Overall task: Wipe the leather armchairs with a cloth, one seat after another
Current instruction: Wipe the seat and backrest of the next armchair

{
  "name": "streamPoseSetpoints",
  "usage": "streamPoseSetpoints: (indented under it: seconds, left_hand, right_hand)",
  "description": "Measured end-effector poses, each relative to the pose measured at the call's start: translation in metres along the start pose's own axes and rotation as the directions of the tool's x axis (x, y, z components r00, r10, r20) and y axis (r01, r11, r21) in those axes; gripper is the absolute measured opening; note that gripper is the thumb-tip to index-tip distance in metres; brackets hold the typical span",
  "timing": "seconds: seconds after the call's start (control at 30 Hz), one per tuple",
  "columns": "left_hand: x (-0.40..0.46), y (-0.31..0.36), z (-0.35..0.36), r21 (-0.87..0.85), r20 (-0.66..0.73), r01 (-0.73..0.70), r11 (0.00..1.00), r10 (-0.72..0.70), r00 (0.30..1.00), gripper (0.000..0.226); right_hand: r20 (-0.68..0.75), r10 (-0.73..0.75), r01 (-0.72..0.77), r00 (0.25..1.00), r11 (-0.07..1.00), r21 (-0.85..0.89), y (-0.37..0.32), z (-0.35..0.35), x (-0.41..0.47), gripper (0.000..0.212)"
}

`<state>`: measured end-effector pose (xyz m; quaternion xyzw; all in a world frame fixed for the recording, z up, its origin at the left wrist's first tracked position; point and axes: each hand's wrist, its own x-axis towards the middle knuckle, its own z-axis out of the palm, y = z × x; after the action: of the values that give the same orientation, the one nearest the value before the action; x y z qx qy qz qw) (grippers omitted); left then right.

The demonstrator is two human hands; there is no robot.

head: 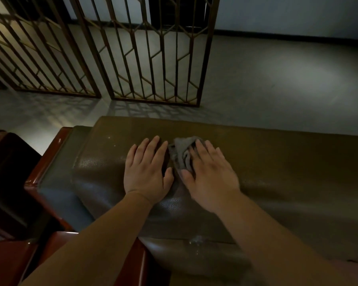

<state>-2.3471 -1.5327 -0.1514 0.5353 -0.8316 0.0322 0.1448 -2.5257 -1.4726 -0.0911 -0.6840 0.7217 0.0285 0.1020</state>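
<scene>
A brown leather armchair (277, 166) fills the lower middle; I look down on the top of its padded backrest. A crumpled grey cloth (181, 155) lies on that top. My right hand (209, 174) presses flat on the cloth, fingers spread over it. My left hand (147, 172) lies flat on the bare leather just left of the cloth, its fingers apart and holding nothing. Small pale specks dot the leather near the left end and at the seam below my arms.
A glossy reddish wooden armrest (48, 159) runs along the chair's left side, with another dark seat (10, 182) beyond it. Two metal lattice screens (153, 58) stand on the grey floor (277, 79) behind the backrest.
</scene>
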Motion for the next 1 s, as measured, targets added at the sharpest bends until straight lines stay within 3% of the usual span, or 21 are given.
streamPoseSetpoints:
  seconds: [0.13, 0.2, 0.27, 0.33, 0.47, 0.53, 0.63, 0.7, 0.77, 0.87, 1.0]
  left_hand:
    - [0.001, 0.0, 0.002, 0.004, -0.021, 0.007, 1.0, -0.007, 1.0, 0.074]
    - [0.0, 0.0, 0.002, 0.009, -0.031, 0.007, 1.0, -0.007, 0.999, 0.074]
    - [0.0, 0.0, 0.002, 0.012, -0.033, 0.006, 1.0, -0.006, 0.999, 0.074]
    - [0.0, 0.0, 0.003, 0.011, -0.026, 0.006, 1.0, -0.006, 1.0, 0.073]
    - [0.0, 0.0, 0.003, -0.005, -0.028, 0.004, 1.0, -0.004, 1.0, 0.073]
    - [0.0, -0.001, 0.003, -0.005, -0.024, 0.004, 1.0, -0.005, 1.0, 0.073]
    - [0.0, 0.0, 0.004, -0.008, -0.027, 0.009, 1.0, -0.009, 1.0, 0.074]
    - [0.0, -0.001, 0.006, -0.011, -0.037, 0.014, 1.0, -0.015, 0.999, 0.075]
    - [0.0, -0.001, 0.006, -0.019, -0.017, 0.008, 1.0, -0.009, 1.0, 0.075]
    - [-0.001, -0.001, 0.004, -0.013, 0.011, 0.002, 1.0, -0.002, 1.0, 0.074]
    - [-0.001, 0.0, 0.001, -0.007, 0.08, 0.01, 1.0, -0.009, 0.997, 0.072]
  right_hand:
    - [0.014, 0.35, -0.35, 0.937, 0.932, 0.092, 0.083, -0.018, 0.044, 0.083]
    - [0.024, 0.413, -0.412, 0.91, 0.9, 0.144, 0.099, -0.025, 0.072, 0.081]
    - [0.042, 0.298, -0.301, 0.954, 0.943, 0.138, 0.083, -0.025, 0.092, 0.07]
    - [0.026, 0.098, -0.1, 0.995, 0.99, 0.104, 0.039, -0.021, 0.092, 0.062]
    - [-0.02, -0.172, 0.173, 0.985, 0.983, 0.063, -0.012, -0.01, 0.059, 0.061]
    - [-0.007, -0.129, 0.129, 0.992, 0.991, 0.037, 0.022, -0.009, 0.059, 0.063]
    - [-0.007, 0.156, -0.155, 0.988, 0.986, 0.057, 0.094, -0.016, 0.067, 0.067]
    - [-0.006, 0.272, -0.271, 0.962, 0.961, 0.056, 0.099, -0.017, 0.069, 0.069]
    - [0.005, 0.246, -0.246, 0.969, 0.968, 0.047, 0.062, -0.012, 0.063, 0.069]
    - [-0.066, 0.079, -0.076, 0.995, 0.996, 0.05, -0.011, 0.005, 0.04, 0.065]
    - [-0.11, 0.055, -0.048, 0.992, 0.997, 0.062, -0.031, 0.019, 0.032, 0.064]
